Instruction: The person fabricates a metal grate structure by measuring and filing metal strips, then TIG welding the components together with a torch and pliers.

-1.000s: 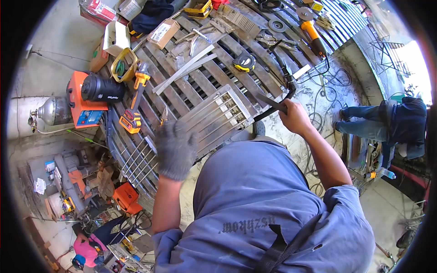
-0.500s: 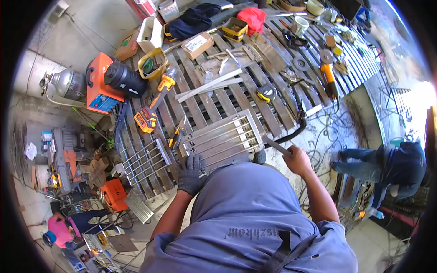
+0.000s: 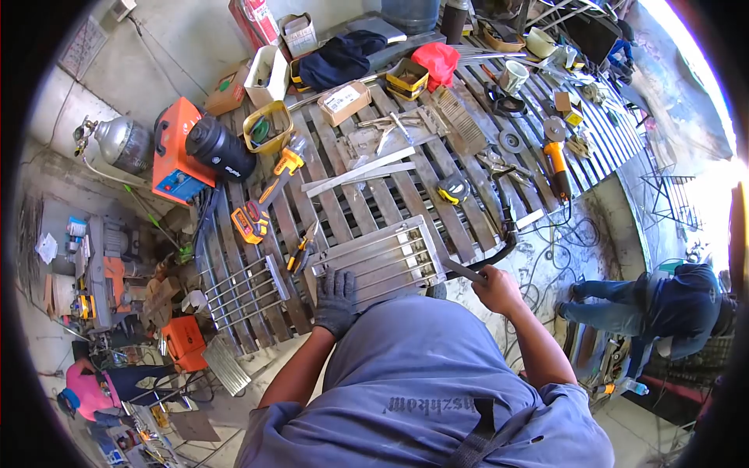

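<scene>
My left hand (image 3: 335,300), in a dark glove, lies with its fingers stretched out on the near left corner of a metal frame with bars (image 3: 374,261). The frame rests on the slatted workbench (image 3: 343,209) in front of my body. My bare right hand (image 3: 499,290) is closed round one end of a flat grey file (image 3: 463,270). The file's far end meets the right edge of the frame; its teeth are too small to see. Left of the frame lie pliers (image 3: 303,248) and a second barred piece (image 3: 246,292).
A tape measure (image 3: 452,189), an angle grinder (image 3: 557,160) and a cordless tool (image 3: 269,191) lie on the bench. An orange welding machine (image 3: 175,152) stands at the left beside a black jug (image 3: 221,148). One person (image 3: 663,308) bends over at the right; another (image 3: 94,390) is lower left.
The view has tilted, so the bench sits lower in the picture. My right hand and the file have shifted slightly left against the frame's edge. The left hand stays on the frame's corner.
</scene>
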Available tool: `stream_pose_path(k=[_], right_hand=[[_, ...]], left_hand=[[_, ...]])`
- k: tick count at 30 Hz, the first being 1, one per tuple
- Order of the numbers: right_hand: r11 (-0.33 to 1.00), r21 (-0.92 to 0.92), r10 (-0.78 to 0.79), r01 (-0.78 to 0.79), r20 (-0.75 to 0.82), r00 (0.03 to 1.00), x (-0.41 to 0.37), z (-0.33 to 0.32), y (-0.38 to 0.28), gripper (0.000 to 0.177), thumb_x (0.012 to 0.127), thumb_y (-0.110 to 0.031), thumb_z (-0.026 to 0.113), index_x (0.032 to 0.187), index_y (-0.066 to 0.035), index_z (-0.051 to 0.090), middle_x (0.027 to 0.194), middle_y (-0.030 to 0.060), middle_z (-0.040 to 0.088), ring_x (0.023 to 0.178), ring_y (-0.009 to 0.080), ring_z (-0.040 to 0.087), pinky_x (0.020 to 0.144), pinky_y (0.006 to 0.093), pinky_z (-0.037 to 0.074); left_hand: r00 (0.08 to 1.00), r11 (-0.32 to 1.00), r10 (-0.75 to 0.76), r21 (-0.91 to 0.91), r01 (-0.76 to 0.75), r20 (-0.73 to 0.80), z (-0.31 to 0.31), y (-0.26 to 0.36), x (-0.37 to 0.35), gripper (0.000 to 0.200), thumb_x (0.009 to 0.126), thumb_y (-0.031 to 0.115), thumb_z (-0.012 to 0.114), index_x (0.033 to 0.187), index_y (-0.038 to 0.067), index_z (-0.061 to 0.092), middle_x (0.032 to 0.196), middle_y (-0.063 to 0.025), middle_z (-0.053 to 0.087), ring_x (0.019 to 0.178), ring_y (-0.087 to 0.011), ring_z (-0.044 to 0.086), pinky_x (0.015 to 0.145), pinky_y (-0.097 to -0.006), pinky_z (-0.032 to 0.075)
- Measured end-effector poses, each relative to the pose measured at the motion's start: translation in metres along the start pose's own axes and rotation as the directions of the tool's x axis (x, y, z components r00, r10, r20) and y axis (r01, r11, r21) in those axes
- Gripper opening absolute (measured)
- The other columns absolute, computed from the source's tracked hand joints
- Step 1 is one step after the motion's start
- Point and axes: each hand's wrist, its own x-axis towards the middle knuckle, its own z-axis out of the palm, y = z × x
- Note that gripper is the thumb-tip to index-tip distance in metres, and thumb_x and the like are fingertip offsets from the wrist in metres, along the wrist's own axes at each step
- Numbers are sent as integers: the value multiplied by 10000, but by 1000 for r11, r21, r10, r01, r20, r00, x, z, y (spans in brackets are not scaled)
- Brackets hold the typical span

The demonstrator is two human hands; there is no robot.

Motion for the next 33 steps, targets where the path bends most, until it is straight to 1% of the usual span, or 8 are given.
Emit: stream_pose_path(k=[2, 5, 8, 11, 18, 23, 26, 33], right_hand=[[1000, 21, -13, 14, -14, 1000, 3, -1, 5, 336, 942, -327, 794, 1099, -33, 752, 939, 247, 779, 950, 461, 753, 861, 544, 589], [998, 24, -61, 63, -67, 996, 11, 3, 21, 344, 944, -331, 791, 1108, -32, 745, 957, 252, 780, 963, 461, 755, 866, 543, 591], [999, 28, -40, 41, -35, 999, 14, -3, 27, 304, 956, -311, 762, 1121, -57, 739, 1012, 260, 789, 1002, 475, 755, 874, 565, 597], [999, 35, -28, 30, -41, 999, 15, -6, 33, 307, 957, -296, 772, 1130, -43, 742, 997, 262, 785, 992, 482, 748, 863, 560, 597], [991, 117, -55, 69, -124, 991, 35, -11, 47, 287, 947, -248, 799, 1109, -19, 740, 966, 269, 780, 973, 482, 751, 858, 558, 594], [986, 77, -127, 145, -206, 970, 85, -6, 48, 380, 950, -263, 793, 1269, -75, 706, 1008, 245, 793, 987, 479, 749, 866, 568, 592], [944, 67, -300, 324, -244, 922, 117, 4, 50, 364, 955, -264, 796, 1264, -91, 716, 1065, 220, 790, 1006, 473, 743, 886, 554, 591], [845, -57, -526, 531, -262, 809, 165, 21, 33, 350, 959, -243, 808, 1276, -101, 768, 1181, 161, 658, 1151, 406, 676, 1003, 498, 549]], left_hand=[[1000, 996, -12, 89, 12, -7, 14, 7, 6, 969, 1013, 621, 527, 1754, 44, 288, 1788, -245, 309, 1686, -504, 153, 1334, -715, 70], [992, 977, -5, 211, 32, -129, 36, 10, 8, 1044, 925, 582, 663, 1744, 39, 311, 1752, -218, 349, 1671, -516, 169, 1330, -714, 117], [997, 997, -46, 61, 42, 67, 19, 14, 9, 998, 945, 532, 649, 1742, 34, 313, 1725, -247, 364, 1667, -523, 174, 1326, -715, 135], [997, 995, -77, 60, 78, -24, 7, 23, 9, 982, 947, 490, 654, 1740, 24, 310, 1708, -269, 374, 1665, -519, 185, 1325, -706, 159], [991, 987, -129, 96, 125, 36, -13, 40, 11, 900, 984, 386, 601, 1745, 18, 290, 1745, -286, 324, 1671, -517, 183, 1322, -706, 168], [987, 983, -145, 120, 137, 64, 1, 39, 15, 855, 1013, 340, 596, 1746, 22, 293, 1763, -290, 302, 1672, -546, 152, 1332, -721, 118], [989, 971, -146, 191, 143, 3, 15, 39, 13, 821, 1021, 306, 577, 1746, 36, 303, 1767, -268, 307, 1672, -540, 159, 1329, -728, 126], [968, 971, -239, 13, 239, 81, -6, 55, 3, 883, 989, 310, 582, 1773, 75, 252, 1816, -212, 250, 1708, -441, 147, 1345, -704, 72]])
